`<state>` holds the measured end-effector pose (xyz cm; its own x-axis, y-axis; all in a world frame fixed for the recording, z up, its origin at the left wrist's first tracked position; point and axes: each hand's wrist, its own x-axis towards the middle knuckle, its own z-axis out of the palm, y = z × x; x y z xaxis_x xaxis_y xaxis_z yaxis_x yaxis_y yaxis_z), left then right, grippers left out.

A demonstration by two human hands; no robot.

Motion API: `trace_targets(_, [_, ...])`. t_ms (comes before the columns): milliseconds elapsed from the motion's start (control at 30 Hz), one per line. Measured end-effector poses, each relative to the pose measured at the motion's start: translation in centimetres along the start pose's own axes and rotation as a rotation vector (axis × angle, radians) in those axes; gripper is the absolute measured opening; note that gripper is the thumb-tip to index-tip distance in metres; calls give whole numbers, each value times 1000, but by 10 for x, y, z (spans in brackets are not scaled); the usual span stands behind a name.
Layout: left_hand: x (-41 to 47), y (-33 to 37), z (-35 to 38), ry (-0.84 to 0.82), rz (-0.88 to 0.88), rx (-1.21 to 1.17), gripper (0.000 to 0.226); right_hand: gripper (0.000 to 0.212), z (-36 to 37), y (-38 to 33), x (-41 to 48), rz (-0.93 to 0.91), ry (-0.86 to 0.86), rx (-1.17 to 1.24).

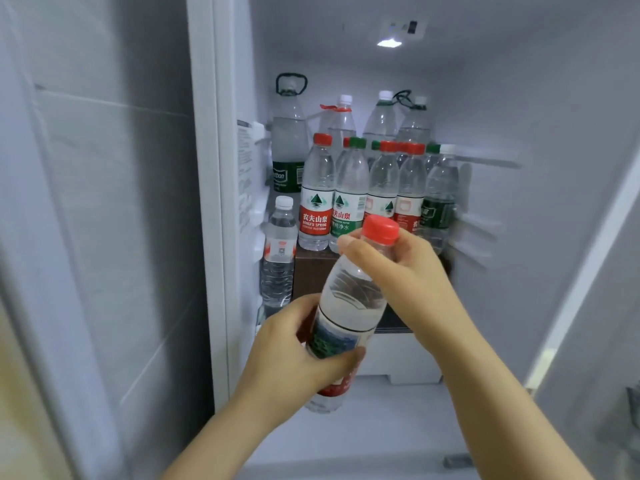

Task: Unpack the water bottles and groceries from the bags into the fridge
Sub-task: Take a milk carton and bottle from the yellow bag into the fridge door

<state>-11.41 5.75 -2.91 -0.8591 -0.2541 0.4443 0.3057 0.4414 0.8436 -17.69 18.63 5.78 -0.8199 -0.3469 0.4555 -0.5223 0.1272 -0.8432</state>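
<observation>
Held water bottle (349, 299): red cap, clear body, tilted with the cap up and to the right. It is in mid-air in front of the open fridge (519, 98), below the stocked row and not resting on anything.

Left hand (291, 355): fingers and thumb wrapped round the labelled lower body.
Right hand (401, 268): fingers curled round the neck and shoulder, just under the cap.

Inside: a row of small bottles (315, 202) with red and green caps stands packed side by side on a dark brown surface (311, 275). Taller large bottles (289, 140) stand behind them. One white-capped bottle (278, 258) stands lower, at the left edge beside the fridge wall.

Step, as I judge it: stocking water, with this bottle between bag and shelf. No bags in view, so I cannot say how much remains.

Next move likely calls for:
- bringing the bottle upright
- finding a gap, since the front row looks tight; free spots seem to be in front of it or down by the white-capped bottle
- setting it down gently, because a nudge could topple its neighbours
</observation>
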Motion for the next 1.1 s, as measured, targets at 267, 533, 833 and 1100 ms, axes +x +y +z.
trace_targets(267, [28, -30, 7, 185, -144, 76, 48, 30, -20, 46, 12, -11, -24, -116])
trace_targets(533, [75, -54, 12, 425, -209, 118, 55, 16, -35, 88, 25, -21, -48, -420])
trace_targets(833, [105, -90, 22, 598, -231, 136, 47, 12, -34, 105, 41, -30, -65, -335])
trace_targets(1100, [111, -108, 29, 636, -192, 194, 53, 11, -32, 117, 48, 0, -90, -303])
